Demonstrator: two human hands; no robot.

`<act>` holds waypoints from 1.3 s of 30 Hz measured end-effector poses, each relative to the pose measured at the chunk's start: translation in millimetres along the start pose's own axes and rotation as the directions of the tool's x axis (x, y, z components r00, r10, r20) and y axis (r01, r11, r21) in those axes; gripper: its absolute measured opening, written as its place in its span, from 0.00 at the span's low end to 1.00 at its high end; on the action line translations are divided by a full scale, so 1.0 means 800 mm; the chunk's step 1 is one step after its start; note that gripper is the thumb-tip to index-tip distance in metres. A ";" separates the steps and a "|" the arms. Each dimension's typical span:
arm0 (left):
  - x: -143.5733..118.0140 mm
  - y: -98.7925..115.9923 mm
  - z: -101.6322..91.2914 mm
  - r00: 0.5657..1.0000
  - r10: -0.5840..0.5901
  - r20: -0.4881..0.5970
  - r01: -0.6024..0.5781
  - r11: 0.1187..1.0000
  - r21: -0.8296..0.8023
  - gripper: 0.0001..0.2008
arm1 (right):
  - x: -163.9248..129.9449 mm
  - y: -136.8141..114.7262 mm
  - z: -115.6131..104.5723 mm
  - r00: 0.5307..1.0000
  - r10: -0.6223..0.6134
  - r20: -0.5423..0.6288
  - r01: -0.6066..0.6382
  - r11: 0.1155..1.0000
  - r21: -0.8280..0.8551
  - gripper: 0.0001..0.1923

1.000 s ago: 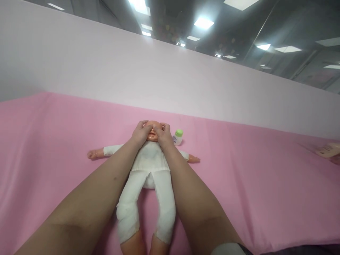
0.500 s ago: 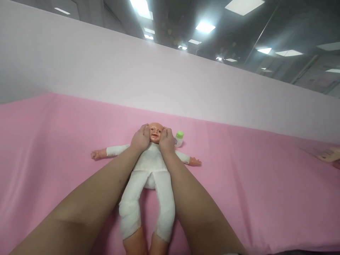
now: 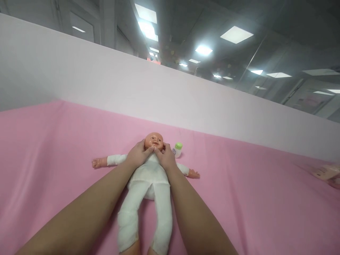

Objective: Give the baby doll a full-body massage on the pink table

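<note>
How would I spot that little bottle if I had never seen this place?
Find the pink sheet and the doll lying face up in its middle, with both hands at its chin. The bottle stands just beside the doll's head, past the right hand. It alone has a green cap.

- Both bare forearms reach forward from the bottom edge of the view and converge toward the middle.
- The left hand (image 3: 138, 155) lies palm down, wrist straight, its fingers (image 3: 147, 151) loosely curved and pointing inward toward the other hand.
- The right hand (image 3: 166, 158) mirrors it, palm down, fingers (image 3: 158, 153) bent and angled inward.
- The fingertips of the two hands nearly meet at the centre; whether they touch cannot be told.
- Neither hand is closed into a fist; both press flat rather than grasp.
</note>
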State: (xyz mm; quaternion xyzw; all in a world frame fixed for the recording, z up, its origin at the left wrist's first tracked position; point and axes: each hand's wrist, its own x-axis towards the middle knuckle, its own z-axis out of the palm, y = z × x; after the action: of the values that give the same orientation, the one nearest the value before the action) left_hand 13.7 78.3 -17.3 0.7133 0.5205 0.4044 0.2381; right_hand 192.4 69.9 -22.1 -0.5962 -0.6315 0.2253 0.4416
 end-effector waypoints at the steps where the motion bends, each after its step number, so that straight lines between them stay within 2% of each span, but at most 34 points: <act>1: 0.002 0.000 -0.002 1.000 -0.002 0.022 0.003 0.999 -0.032 0.30 | 0.001 0.000 -0.001 1.000 0.008 0.024 -0.009 1.000 0.018 0.34; 3: 0.005 0.001 -0.006 0.998 -0.015 0.060 0.020 0.997 -0.075 0.31 | 0.003 -0.001 -0.003 0.999 -0.001 0.036 0.000 1.000 0.014 0.35; 6: 0.006 0.000 -0.009 0.996 -0.037 0.080 0.044 0.995 -0.086 0.29 | 0.004 -0.002 -0.005 0.999 -0.044 -0.017 0.043 0.998 -0.055 0.29; 11: 0.007 -0.002 -0.006 0.997 -0.073 0.018 0.074 0.997 -0.025 0.27 | 0.002 -0.006 -0.005 0.995 -0.063 -0.082 0.055 0.994 -0.096 0.25; 19: 0.013 -0.012 0.000 0.997 -0.072 0.026 0.074 0.996 -0.053 0.28 | 0.005 -0.003 0.001 0.993 0.015 -0.120 -0.009 0.998 0.054 0.32; 22: 0.014 -0.013 0.000 0.998 -0.056 0.031 0.058 0.996 -0.063 0.28 | 0.007 -0.001 0.000 0.994 0.037 -0.104 -0.023 0.992 0.128 0.31; 26: 0.017 -0.015 0.000 0.998 -0.047 0.038 0.049 0.996 -0.079 0.27 | 0.009 0.003 -0.006 0.999 0.002 -0.050 0.012 0.960 0.279 0.26; 29: 0.020 -0.019 0.002 0.999 -0.037 0.022 0.040 0.992 -0.124 0.27 | 0.013 0.010 -0.011 1.000 -0.010 -0.015 0.015 0.944 0.330 0.24; 34: 0.021 -0.022 0.007 0.998 -0.057 -0.015 0.054 0.985 -0.165 0.26 | 0.017 0.018 -0.010 0.999 0.034 -0.031 -0.024 0.963 0.269 0.23; 39: 0.017 -0.013 0.006 1.000 -0.029 -0.005 0.028 0.990 -0.140 0.29 | 0.010 0.007 -0.004 0.996 0.015 -0.093 -0.001 0.989 0.148 0.24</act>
State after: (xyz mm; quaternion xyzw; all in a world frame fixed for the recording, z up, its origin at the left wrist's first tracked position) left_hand 13.3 95.1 -23.6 0.6861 0.5017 0.4388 0.2915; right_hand 198.6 77.7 -22.5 -0.5742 -0.5892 0.2450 0.5130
